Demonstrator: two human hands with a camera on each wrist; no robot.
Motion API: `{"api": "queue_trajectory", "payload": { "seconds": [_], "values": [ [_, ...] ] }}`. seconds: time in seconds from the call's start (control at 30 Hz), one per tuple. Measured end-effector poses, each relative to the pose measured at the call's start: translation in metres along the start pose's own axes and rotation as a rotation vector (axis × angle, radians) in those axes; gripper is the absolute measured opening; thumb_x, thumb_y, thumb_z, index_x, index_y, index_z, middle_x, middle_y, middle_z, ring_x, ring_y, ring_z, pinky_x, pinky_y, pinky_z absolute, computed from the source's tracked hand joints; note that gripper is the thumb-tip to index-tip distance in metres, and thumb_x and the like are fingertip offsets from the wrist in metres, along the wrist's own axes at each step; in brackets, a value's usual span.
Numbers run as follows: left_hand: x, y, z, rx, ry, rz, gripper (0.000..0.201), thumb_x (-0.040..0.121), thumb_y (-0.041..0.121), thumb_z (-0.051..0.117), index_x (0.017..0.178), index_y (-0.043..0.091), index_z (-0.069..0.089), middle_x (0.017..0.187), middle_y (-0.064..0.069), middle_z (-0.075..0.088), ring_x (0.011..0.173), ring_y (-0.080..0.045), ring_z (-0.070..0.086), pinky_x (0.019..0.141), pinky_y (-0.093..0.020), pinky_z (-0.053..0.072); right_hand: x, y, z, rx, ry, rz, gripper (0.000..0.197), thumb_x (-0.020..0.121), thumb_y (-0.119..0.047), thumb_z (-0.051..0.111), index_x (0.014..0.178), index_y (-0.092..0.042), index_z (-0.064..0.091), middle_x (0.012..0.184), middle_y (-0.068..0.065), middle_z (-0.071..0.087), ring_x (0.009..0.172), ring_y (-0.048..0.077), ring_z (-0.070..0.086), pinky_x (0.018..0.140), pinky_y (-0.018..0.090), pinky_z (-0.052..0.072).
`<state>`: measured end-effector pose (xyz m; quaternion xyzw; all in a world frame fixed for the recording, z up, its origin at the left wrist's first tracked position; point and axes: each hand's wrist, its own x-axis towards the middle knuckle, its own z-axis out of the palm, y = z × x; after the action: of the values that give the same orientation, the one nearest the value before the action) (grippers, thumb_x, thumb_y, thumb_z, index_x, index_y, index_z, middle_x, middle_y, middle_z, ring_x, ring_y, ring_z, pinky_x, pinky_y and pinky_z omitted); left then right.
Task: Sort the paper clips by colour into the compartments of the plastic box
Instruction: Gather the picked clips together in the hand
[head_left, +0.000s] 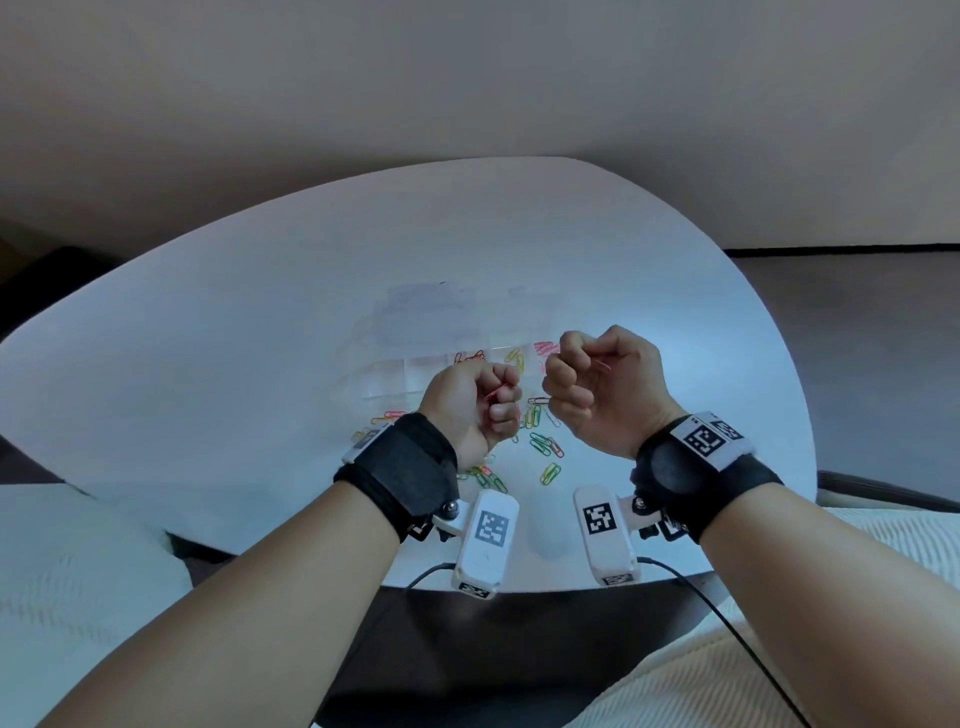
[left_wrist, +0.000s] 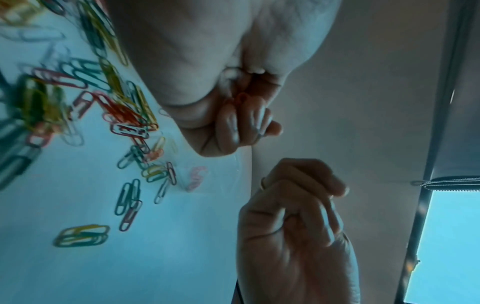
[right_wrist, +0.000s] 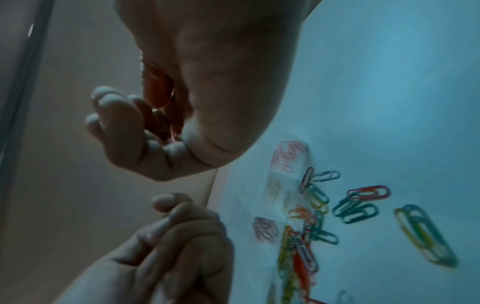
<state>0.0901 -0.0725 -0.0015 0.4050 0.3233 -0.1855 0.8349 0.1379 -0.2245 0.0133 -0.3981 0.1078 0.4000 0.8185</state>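
Both of my hands hover as fists above the white table (head_left: 260, 364). My left hand (head_left: 496, 402) curls round red paper clips (head_left: 490, 397), which show orange-red between its fingers (left_wrist: 240, 99) in the left wrist view. My right hand (head_left: 569, 382) curls round pink-red clips (right_wrist: 158, 88); a thin end pokes out (head_left: 602, 365). The clear plastic box (head_left: 389, 382) lies just beyond the hands, with red (head_left: 470, 357), yellow (head_left: 514, 358) and pink clips (head_left: 545, 348) in separate compartments. Loose mixed clips (head_left: 543, 444) lie scattered under and behind the hands.
Green, yellow, red and silver clips (left_wrist: 124, 115) spread over the table near its front edge, with a yellow-green bunch (head_left: 550, 474) nearest me. Cables hang from the wrist cameras (head_left: 605, 535). A beige wall stands behind the table.
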Motion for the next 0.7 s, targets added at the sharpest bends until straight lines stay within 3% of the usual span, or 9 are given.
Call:
{"api": "queue_trajectory", "payload": {
  "seconds": [0.07, 0.13, 0.2, 0.3, 0.37, 0.5, 0.57, 0.6, 0.7],
  "values": [
    [0.002, 0.008, 0.009, 0.004, -0.023, 0.002, 0.023, 0.083, 0.01, 0.034, 0.067, 0.009, 0.049, 0.054, -0.004, 0.04, 0.041, -0.013, 0.028, 0.046, -0.021, 0.02, 0.0, -0.011, 0.004, 0.031, 0.069, -0.031, 0.017, 0.074, -0.018, 0.036, 0.059, -0.013, 0.04, 0.056, 0.006, 0.045, 0.039, 0.014, 0.027, 0.039, 0.019, 0.019],
    [0.006, 0.015, 0.017, 0.076, -0.005, -0.004, 0.027, 0.086, 0.019, 0.04, 0.059, 0.013, 0.043, 0.05, 0.0, 0.033, 0.04, -0.013, 0.02, 0.045, -0.019, 0.017, 0.002, -0.021, 0.005, -0.064, 0.224, -0.016, 0.026, 0.084, -0.022, 0.037, 0.059, -0.016, 0.038, 0.052, 0.001, 0.034, 0.038, 0.013, 0.02, 0.039, 0.018, 0.014],
    [0.01, 0.019, 0.023, 0.27, 0.072, 0.013, 0.034, 0.086, 0.022, 0.043, 0.055, 0.019, 0.031, 0.049, 0.003, 0.02, 0.045, -0.014, 0.008, 0.043, -0.016, 0.012, 0.006, -0.027, 0.003, -0.379, 0.436, -0.008, 0.034, 0.092, -0.031, 0.044, 0.061, -0.02, 0.036, 0.052, -0.002, 0.024, 0.039, 0.013, 0.017, 0.04, 0.019, 0.014],
    [0.017, 0.02, 0.029, 0.515, 0.155, 0.038, 0.034, 0.085, 0.02, 0.045, 0.056, 0.021, 0.029, 0.051, 0.004, 0.017, 0.043, -0.013, 0.008, 0.04, -0.014, 0.015, 0.011, -0.024, 0.0, -0.793, 0.621, 0.006, 0.021, 0.091, -0.033, 0.055, 0.084, -0.015, 0.049, 0.064, 0.0, 0.036, 0.051, 0.015, 0.031, 0.049, 0.027, 0.028],
    [0.023, 0.018, 0.033, 0.528, 0.161, 0.02, 0.029, 0.086, 0.019, 0.047, 0.059, 0.019, 0.035, 0.05, 0.003, 0.023, 0.043, -0.013, 0.014, 0.043, -0.017, 0.015, 0.015, -0.02, -0.001, -0.693, 0.627, 0.008, 0.024, 0.091, -0.031, 0.059, 0.098, -0.01, 0.049, 0.07, 0.002, 0.036, 0.058, 0.017, 0.034, 0.054, 0.029, 0.033],
    [0.026, 0.016, 0.041, 0.416, 0.187, 0.02, 0.016, 0.084, 0.016, 0.051, 0.068, 0.012, 0.05, 0.059, -0.001, 0.039, 0.047, -0.013, 0.03, 0.043, -0.021, 0.023, 0.018, -0.026, 0.006, -0.183, 0.569, -0.054, 0.029, 0.092, -0.029, 0.059, 0.109, -0.008, 0.048, 0.085, 0.009, 0.042, 0.067, 0.019, 0.045, 0.066, 0.027, 0.044],
    [0.026, 0.017, 0.045, 0.346, 0.184, 0.023, 0.014, 0.084, 0.015, 0.051, 0.072, 0.01, 0.054, 0.061, -0.002, 0.043, 0.049, -0.013, 0.036, 0.045, -0.023, 0.027, 0.018, -0.029, 0.005, -0.082, 0.494, -0.039, 0.044, 0.092, -0.04, 0.059, 0.121, -0.009, 0.047, 0.106, 0.016, 0.052, 0.092, 0.027, 0.059, 0.088, 0.032, 0.05],
    [0.026, 0.017, 0.047, 0.324, 0.183, 0.023, 0.013, 0.085, 0.014, 0.051, 0.073, 0.009, 0.056, 0.061, -0.002, 0.044, 0.05, -0.013, 0.038, 0.047, -0.023, 0.028, 0.018, -0.029, 0.003, -0.075, 0.456, -0.004, 0.051, 0.091, -0.047, 0.058, 0.126, -0.011, 0.046, 0.119, 0.021, 0.051, 0.108, 0.031, 0.058, 0.097, 0.036, 0.048],
    [0.025, 0.018, 0.052, 0.305, 0.189, 0.028, 0.009, 0.082, 0.007, 0.048, 0.08, 0.005, 0.056, 0.062, -0.004, 0.045, 0.052, -0.013, 0.041, 0.05, -0.023, 0.031, 0.016, -0.025, 0.0, -0.085, 0.362, 0.064, 0.072, 0.089, -0.062, 0.052, 0.143, -0.017, 0.037, 0.147, 0.03, 0.031, 0.138, 0.038, 0.036, 0.115, 0.043, 0.03]
  ]
}}
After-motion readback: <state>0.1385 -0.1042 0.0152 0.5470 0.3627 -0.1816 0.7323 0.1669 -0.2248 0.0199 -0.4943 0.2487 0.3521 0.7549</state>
